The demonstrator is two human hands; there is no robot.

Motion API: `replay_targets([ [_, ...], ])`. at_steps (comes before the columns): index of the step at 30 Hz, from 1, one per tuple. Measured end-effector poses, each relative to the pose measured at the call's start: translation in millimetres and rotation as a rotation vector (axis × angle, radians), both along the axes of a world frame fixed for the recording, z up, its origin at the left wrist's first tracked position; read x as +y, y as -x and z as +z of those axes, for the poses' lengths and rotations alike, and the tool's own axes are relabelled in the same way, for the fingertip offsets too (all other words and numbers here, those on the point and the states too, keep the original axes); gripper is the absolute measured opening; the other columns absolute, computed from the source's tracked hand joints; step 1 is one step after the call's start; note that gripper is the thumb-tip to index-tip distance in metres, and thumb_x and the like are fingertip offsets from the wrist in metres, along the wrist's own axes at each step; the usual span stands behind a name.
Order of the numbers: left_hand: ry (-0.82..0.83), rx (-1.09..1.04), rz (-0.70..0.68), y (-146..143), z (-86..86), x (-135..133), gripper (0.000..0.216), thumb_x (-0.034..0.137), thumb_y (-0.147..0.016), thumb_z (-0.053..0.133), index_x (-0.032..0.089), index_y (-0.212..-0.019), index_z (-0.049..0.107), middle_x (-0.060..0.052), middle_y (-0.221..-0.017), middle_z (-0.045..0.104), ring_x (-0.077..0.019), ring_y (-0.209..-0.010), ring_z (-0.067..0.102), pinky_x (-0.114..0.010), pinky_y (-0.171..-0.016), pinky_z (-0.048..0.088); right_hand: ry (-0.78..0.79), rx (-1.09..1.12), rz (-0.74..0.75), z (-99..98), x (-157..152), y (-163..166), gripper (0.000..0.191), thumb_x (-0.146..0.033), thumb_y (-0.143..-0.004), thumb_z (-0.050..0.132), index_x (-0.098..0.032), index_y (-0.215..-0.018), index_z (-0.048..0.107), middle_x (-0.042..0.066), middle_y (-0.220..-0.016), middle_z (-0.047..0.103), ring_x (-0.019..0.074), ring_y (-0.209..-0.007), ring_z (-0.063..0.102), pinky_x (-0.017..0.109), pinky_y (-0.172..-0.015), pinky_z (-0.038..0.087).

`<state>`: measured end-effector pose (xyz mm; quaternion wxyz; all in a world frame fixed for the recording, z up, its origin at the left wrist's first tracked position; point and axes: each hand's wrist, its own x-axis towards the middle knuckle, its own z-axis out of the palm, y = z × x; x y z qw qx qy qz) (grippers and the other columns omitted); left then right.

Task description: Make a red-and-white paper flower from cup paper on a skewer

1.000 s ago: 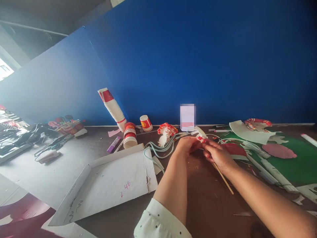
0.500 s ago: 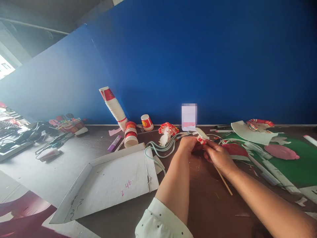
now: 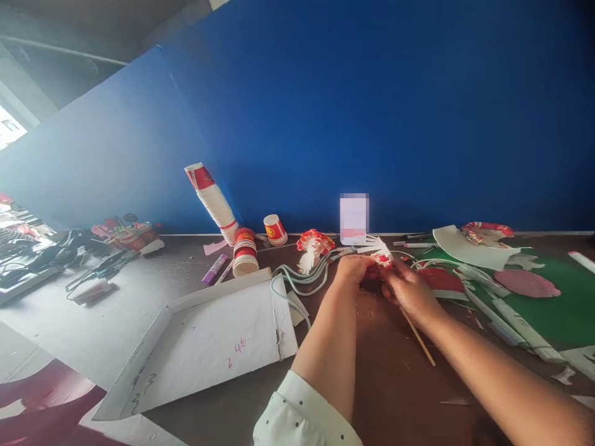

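Observation:
Both my hands are close together over the right half of the table. Between their fingertips is a small red-and-white roll of fringed paper (image 3: 382, 259), its cut white strips fanning out up and to the left. My left hand (image 3: 355, 269) pinches the paper from the left side, its fingertips partly hidden. My right hand (image 3: 413, 293) is closed at the paper's right side and around a thin wooden stick (image 3: 422, 344), which slants down toward me below the palm. Left of my hands lies a fringed red-and-white paper flower (image 3: 314, 244).
A white cardboard tray (image 3: 214, 347) lies left of my arms, with a pale cable (image 3: 302, 279) at its corner. Behind it are stacked paper cups (image 3: 216, 204), a single cup (image 3: 276, 230) and a purple glue stick (image 3: 214, 269). Paper scraps cover a green mat (image 3: 562, 316) at right.
The fringed paper has turned between my fingers, and its white strips now spread out leftward instead of showing as one narrow flap. My hands have stayed almost in place.

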<state>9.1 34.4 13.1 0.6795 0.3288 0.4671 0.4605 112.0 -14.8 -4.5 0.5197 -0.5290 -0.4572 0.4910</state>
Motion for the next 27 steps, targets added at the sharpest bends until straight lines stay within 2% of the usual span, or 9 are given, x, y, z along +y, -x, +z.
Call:
replay_targets([
  [3, -0.008, 0.016, -0.006, -0.7, -0.6, 0.2, 0.010, 0.005, -0.063, 0.071, 0.011, -0.057, 0.067, -0.004, -0.058, 0.064, -0.0099, -0.053, 0.057, -0.022, -0.059, 0.051, -0.016, 0.021, -0.001, 3.6, -1.9, 2.3, 0.035, -0.046, -0.070, 0.064, -0.025, -0.097, 0.056, -0.005, -0.058, 0.056, 0.0094, -0.040, 0.042, 0.022, -0.037, 0.025],
  [8, -0.013, 0.018, -0.001, -0.1, 0.2, -0.8, 0.010, 0.008, -0.064, 0.074, 0.012, -0.058, 0.067, -0.004, -0.061, 0.065, -0.0117, -0.058, 0.059, -0.023, -0.062, 0.053, -0.024, 0.026, -0.001, 3.9, -1.6, 3.1, 0.032, -0.045, -0.069, 0.065, -0.024, -0.090, 0.053, -0.005, -0.058, 0.055, 0.0084, -0.040, 0.041, 0.021, -0.035, 0.025],
  [11, -0.017, 0.010, -0.005, 0.4, 2.3, -2.3, 0.010, 0.009, -0.063, 0.076, 0.012, -0.059, 0.067, -0.005, -0.062, 0.065, -0.0115, -0.058, 0.059, -0.022, -0.061, 0.051, -0.026, 0.056, 0.003, 2.1, -0.6, 2.4, 0.033, -0.046, -0.069, 0.066, -0.023, -0.089, 0.053, -0.002, -0.067, 0.061, 0.0074, -0.040, 0.042, 0.021, -0.034, 0.024],
  [16, -0.014, 0.030, -0.007, 1.1, 3.1, -3.2, 0.012, 0.005, -0.065, 0.070, 0.012, -0.057, 0.064, -0.001, -0.056, 0.060, -0.0088, -0.051, 0.053, -0.021, -0.055, 0.046, -0.008, 0.080, -0.003, 0.2, 0.1, 1.0, 0.031, -0.043, -0.069, 0.067, -0.022, -0.088, 0.055, 0.001, -0.078, 0.066, 0.0065, -0.042, 0.043, 0.020, -0.034, 0.024],
  [22, -0.029, 0.115, -0.014, 2.9, -3.1, 0.2, 0.021, 0.012, -0.064, 0.073, 0.016, -0.053, 0.057, 0.002, -0.049, 0.054, -0.0086, -0.046, 0.045, -0.021, -0.047, 0.035, 0.010, 0.112, 0.015, 0.0, 0.3, 1.2, 0.029, -0.040, -0.068, 0.067, -0.021, -0.087, 0.057, 0.003, -0.084, 0.067, 0.0063, -0.045, 0.043, 0.020, -0.035, 0.024],
  [27, 0.015, 0.081, 0.034, 1.5, -2.7, 0.8, 0.019, 0.012, -0.061, 0.074, 0.016, -0.053, 0.057, 0.003, -0.046, 0.049, -0.0085, -0.044, 0.041, -0.022, -0.045, 0.031, 0.044, 0.101, 0.030, 3.5, -0.8, 0.9, 0.029, -0.039, -0.067, 0.067, -0.021, -0.088, 0.059, 0.004, -0.087, 0.067, 0.0063, -0.048, 0.043, 0.019, -0.038, 0.027],
])
